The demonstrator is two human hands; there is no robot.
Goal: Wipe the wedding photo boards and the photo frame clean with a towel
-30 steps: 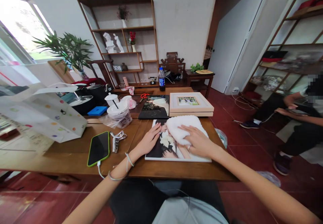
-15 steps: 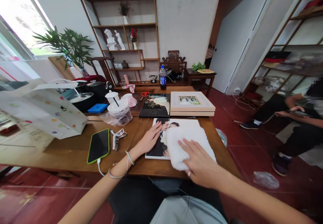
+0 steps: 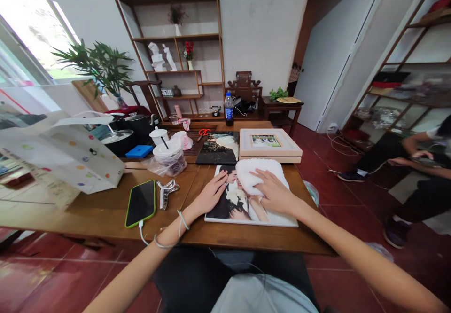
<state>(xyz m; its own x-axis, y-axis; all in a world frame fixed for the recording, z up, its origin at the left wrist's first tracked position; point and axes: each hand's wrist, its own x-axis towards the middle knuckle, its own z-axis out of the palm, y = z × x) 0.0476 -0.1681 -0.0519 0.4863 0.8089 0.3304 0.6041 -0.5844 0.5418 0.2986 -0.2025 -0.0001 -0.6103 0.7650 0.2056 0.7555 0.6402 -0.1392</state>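
Note:
A photo print of a couple (image 3: 239, 205) lies flat on the wooden table (image 3: 105, 205) in front of me. My left hand (image 3: 211, 193) rests open on its left edge, fingers spread flat. My right hand (image 3: 276, 193) presses a white fluffy cloth (image 3: 248, 174) onto the upper right part of the print, fingers stretched over the cloth.
Behind the print lie a dark photo (image 3: 218, 147) and a stacked pale picture frame (image 3: 269, 144). A green-cased phone (image 3: 141, 203) on a cable, a hair clip (image 3: 165, 192), a dotted paper bag (image 3: 59, 155), cups and pots sit left. Another person (image 3: 416, 162) sits at right.
My right hand slid the cloth down toward the print's near edge, then back up to its far right part. The left hand stayed on the print's left edge.

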